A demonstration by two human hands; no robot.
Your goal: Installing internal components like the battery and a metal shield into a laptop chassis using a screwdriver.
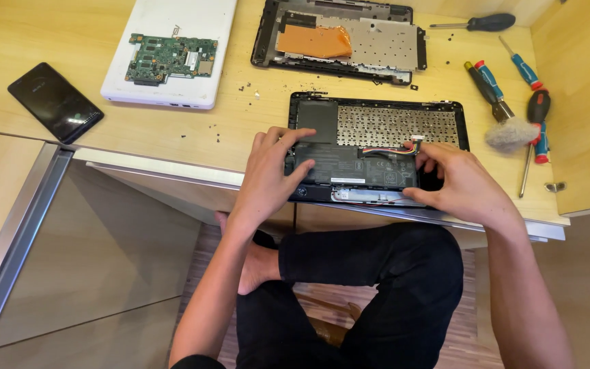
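The left hand (268,174) lies palm down with its fingers spread, fingertips pressing on the left end of the flat black rectangular battery pack (353,167). The right hand (462,183) comes in from the other side, fingers curled and bent down onto the right end of the same pack; whether it pinches the edge or only presses on it cannot be told. Both forearms reach forward from the person's lap, over crossed legs in black trousers.

The battery sits inside the opened black laptop base (377,147), which lies at the near edge of the light wooden tabletop (49,41). Above the battery the perforated metal back of the keyboard shows, with a dark square panel at its left. A thin bundle of red and black wires (394,149) runs from the battery to a small white connector near the right hand.

The battery carries a pale printed label along its face, with a narrow white strip sticker below it.

Farther back lies a second black laptop shell with an orange sheet (339,39). To its left a green circuit board (172,58) rests on a white laptop lid (165,85). A black smartphone (54,102) lies at far left. Screwdrivers with blue and red handles (489,80) and a small grey brush (511,132) lie at right.
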